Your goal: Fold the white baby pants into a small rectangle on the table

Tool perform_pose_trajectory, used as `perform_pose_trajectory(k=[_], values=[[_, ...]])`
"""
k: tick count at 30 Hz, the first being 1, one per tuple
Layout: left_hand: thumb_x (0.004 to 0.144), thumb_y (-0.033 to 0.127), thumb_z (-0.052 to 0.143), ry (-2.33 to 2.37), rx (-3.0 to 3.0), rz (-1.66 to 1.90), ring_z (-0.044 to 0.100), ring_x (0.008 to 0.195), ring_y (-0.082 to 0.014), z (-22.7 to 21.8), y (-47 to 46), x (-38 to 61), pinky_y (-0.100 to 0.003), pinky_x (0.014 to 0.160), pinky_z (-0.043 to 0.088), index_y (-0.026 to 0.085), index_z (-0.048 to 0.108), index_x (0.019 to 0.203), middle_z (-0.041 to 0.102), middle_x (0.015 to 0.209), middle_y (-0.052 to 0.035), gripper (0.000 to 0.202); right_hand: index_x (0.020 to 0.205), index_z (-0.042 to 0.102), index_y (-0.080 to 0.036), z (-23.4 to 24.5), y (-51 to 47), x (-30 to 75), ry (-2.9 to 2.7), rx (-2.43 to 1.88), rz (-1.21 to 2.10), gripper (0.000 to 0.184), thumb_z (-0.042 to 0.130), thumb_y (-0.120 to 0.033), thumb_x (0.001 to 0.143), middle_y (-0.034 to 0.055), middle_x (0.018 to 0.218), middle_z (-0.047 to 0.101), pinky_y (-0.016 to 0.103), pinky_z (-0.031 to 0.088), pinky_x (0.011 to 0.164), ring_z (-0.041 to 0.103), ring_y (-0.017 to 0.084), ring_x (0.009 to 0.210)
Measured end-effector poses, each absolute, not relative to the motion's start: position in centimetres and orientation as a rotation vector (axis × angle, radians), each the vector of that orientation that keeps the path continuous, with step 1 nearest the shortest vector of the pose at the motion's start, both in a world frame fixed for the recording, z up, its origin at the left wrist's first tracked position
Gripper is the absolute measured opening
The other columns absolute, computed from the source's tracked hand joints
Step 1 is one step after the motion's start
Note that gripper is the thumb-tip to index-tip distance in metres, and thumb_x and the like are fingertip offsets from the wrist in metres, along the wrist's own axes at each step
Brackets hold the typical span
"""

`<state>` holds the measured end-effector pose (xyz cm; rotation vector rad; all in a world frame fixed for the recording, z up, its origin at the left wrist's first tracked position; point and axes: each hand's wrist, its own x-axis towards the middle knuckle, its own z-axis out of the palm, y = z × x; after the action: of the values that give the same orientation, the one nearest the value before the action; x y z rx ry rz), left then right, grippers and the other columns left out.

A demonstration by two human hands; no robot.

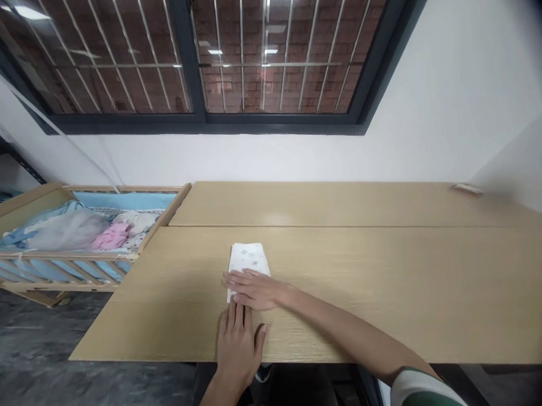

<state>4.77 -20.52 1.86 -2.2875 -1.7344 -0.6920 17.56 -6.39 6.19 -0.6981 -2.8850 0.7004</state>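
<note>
A small white folded cloth [248, 256] with a faint print lies flat on the wooden table [367, 288]. Across its lower part rests my right hand [254, 288], palm down with the fingers stretched to the left. Just below it, my left hand [239, 340] lies flat near the table's front edge, fingers pointing away from me and thumb apart. Its fingertips reach the cloth's lower edge, close under my right hand. The right hand hides part of the cloth, so I cannot see how its lower portion is folded.
To the left stands a wooden crib [68, 255] with blue lining; inside are a pink cloth [113, 236] and white netting [67, 229]. A small pale object [467, 189] lies at the table's back right. A barred window [201, 125] is in the wall behind.
</note>
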Motion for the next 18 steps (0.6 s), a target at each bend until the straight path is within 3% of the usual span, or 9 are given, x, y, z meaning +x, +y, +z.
perform_pose_trajectory(k=[4,11,15,18], values=[[0.1,0.039,0.047,-1.743,-2.303,-0.67,0.041,0.141,-0.0364,2.1,-20.4,4.5,-0.049,0.107,0.042,0.007,0.043,0.149,0.045,0.152,-0.0232,0.059,0.161,0.026,-0.023,5.3,-1.9,18.3,-2.864,-0.897,0.53,0.061,0.031,-0.05,0.106,0.0072,0.166,0.021,0.047,0.012,0.126,0.015,0.024,0.155],[0.1,0.038,0.048,-1.718,-2.308,-0.719,0.042,0.142,-0.0347,1.9,-20.5,4.4,-0.049,0.107,0.042,0.011,0.039,0.152,0.044,0.154,-0.0208,0.06,0.161,0.023,-0.024,5.3,2.0,19.3,-2.851,-0.888,0.448,0.059,0.026,-0.047,0.107,0.0032,0.167,0.019,0.045,0.01,0.127,0.015,0.021,0.155],[0.1,0.035,0.049,-1.701,-2.449,-0.715,0.052,0.133,-0.0329,2.4,-19.0,2.3,-0.051,0.104,0.043,0.015,0.056,0.138,0.055,0.146,-0.0167,0.044,0.16,0.029,-0.02,6.2,0.6,19.5,-2.772,-0.885,0.411,0.06,0.031,-0.047,0.106,0.0074,0.167,0.024,0.046,0.013,0.127,0.017,0.023,0.155],[0.101,0.026,0.046,-1.65,-2.626,-0.748,0.062,0.12,-0.026,3.0,-16.7,-1.0,-0.048,0.101,0.046,0.022,0.067,0.12,0.068,0.129,-0.01,0.029,0.151,0.044,-0.02,7.7,-2.0,20.4,-2.669,-0.9,0.385,0.056,0.039,-0.05,0.104,0.0115,0.16,0.038,0.048,0.022,0.123,0.03,0.027,0.15]])
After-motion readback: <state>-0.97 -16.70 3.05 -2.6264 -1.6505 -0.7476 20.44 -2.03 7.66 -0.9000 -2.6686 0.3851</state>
